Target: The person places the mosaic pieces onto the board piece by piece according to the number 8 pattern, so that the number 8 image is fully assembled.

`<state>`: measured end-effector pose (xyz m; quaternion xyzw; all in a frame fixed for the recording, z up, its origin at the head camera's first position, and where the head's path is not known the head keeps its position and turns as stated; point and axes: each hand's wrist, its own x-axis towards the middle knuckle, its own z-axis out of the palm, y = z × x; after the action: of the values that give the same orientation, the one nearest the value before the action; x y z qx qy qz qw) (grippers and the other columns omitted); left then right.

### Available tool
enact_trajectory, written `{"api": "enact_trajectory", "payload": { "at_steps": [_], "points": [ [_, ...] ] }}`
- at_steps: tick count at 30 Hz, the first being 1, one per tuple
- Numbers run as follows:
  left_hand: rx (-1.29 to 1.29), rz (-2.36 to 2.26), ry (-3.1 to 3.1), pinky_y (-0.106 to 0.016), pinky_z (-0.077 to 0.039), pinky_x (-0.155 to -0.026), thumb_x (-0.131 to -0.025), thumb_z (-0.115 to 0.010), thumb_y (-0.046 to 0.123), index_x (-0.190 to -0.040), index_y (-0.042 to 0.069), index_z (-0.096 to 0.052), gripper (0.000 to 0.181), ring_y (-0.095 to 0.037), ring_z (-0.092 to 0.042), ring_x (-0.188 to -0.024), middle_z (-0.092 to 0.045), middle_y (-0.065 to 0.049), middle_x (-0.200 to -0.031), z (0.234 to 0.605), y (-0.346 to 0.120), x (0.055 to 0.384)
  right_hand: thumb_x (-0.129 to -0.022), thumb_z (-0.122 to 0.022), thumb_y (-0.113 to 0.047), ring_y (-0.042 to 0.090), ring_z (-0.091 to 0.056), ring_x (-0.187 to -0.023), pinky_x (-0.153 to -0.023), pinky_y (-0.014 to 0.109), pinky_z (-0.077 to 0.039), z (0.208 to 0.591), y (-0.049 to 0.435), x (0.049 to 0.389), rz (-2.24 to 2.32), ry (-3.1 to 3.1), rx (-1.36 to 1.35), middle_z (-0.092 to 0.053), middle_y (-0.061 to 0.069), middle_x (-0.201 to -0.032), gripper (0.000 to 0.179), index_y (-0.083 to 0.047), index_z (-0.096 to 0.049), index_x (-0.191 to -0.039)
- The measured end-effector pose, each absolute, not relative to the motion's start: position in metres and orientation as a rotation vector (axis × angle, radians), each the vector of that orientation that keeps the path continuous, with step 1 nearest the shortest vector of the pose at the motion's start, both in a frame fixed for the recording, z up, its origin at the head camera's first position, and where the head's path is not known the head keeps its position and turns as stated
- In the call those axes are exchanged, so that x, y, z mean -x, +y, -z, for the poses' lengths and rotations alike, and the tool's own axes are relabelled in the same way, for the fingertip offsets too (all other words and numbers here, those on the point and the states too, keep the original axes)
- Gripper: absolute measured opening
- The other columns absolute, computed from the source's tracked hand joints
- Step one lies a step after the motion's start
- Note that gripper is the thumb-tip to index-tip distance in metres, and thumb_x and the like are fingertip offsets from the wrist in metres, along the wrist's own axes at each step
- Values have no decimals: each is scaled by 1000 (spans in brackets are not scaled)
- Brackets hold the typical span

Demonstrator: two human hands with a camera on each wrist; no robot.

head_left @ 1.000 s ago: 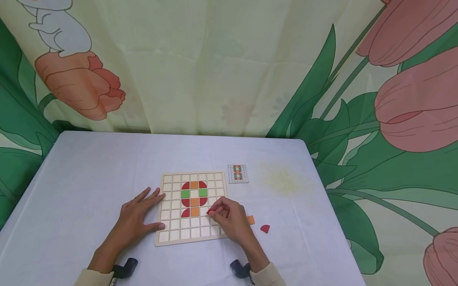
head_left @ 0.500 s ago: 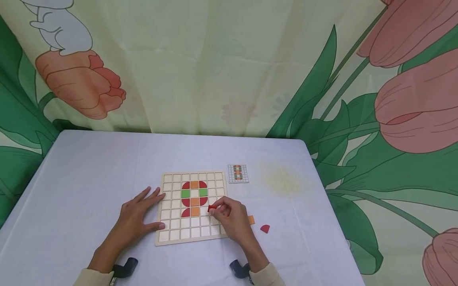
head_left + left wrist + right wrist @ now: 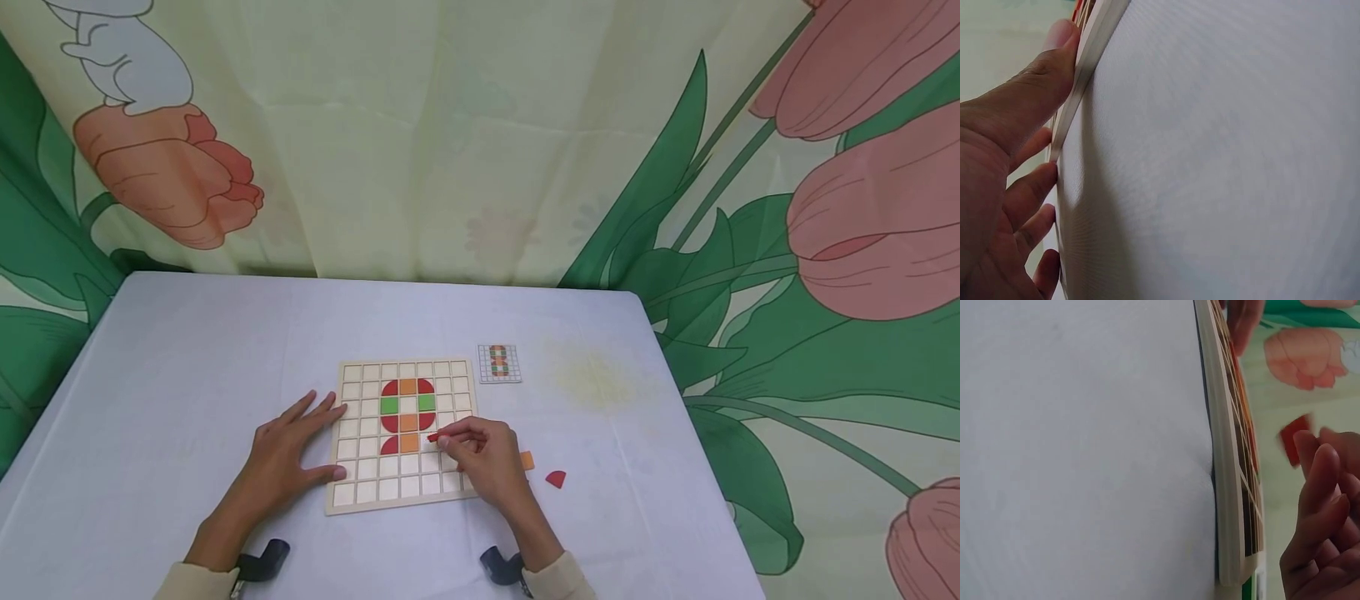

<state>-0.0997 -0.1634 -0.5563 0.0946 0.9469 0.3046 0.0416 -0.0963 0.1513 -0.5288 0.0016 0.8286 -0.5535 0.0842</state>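
A pale wooden grid board (image 3: 365, 492) lies on the white-covered table, with red quarter-round, orange square and green pieces set in its middle cells. My left hand (image 3: 288, 450) rests at the board's left edge, fingers spread and fairly straight; in the left wrist view the thumb (image 3: 1054, 69) lies along the board's rim. Over the right part of the board, my right hand (image 3: 483, 458) pinches a red quarter-round piece (image 3: 435, 437) between thumb and forefinger. In the right wrist view that red piece (image 3: 1295, 439) is held up off the board, slightly blurred.
A small printed pattern card (image 3: 499, 364) lies beyond the board's upper right corner. Right of the right hand lie an orange square piece (image 3: 527, 461), partly hidden, and a loose red quarter-round piece (image 3: 556, 479). A floral curtain (image 3: 420, 167) hangs behind the table.
The red piece in my right hand has been turned between the fingertips and now shows nearly edge-on, slightly further left than half a second ago. The left hand has stayed in place.
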Motion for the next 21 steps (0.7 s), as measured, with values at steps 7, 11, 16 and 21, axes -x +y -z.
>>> {"api": "enact_trajectory", "payload": {
  "at_steps": [7,11,16,21],
  "points": [
    [-294,-928,2897,-71,-28,-112,-69,-99,38,-158,21,-53,101,-40,-26,-162,-43,-11,-169,556,-164,100,-93,-84,-18,15,-64,-64,-56,18,-51,531,150,98,1626,2510,-56,-80,0,-86,8,-16,-82,-100],
    [-285,-921,2896,-71,-28,-113,-69,-99,38,-158,21,-53,101,-40,-25,-162,-42,-11,-170,556,-164,100,-90,-86,-18,12,-59,-65,-55,19,-46,532,149,100,1489,2607,-67,-76,-6,-82,11,-20,-81,-99],
    [-278,-916,2897,-71,-28,-113,-70,-99,38,-158,21,-52,102,-40,-25,-162,-41,-11,-170,556,-163,100,-83,-93,-23,12,-59,-71,-57,22,-46,529,143,101,1267,2674,-85,-72,-9,-83,22,-22,-79,-101],
    [-277,-919,2894,-71,-28,-114,-70,-99,37,-158,21,-52,102,-40,-25,-162,-41,-11,-170,556,-162,100,-78,-96,-27,11,-59,-81,-65,26,-48,524,136,101,1118,2718,-103,-66,-8,-84,27,-25,-78,-98]
  ]
}}
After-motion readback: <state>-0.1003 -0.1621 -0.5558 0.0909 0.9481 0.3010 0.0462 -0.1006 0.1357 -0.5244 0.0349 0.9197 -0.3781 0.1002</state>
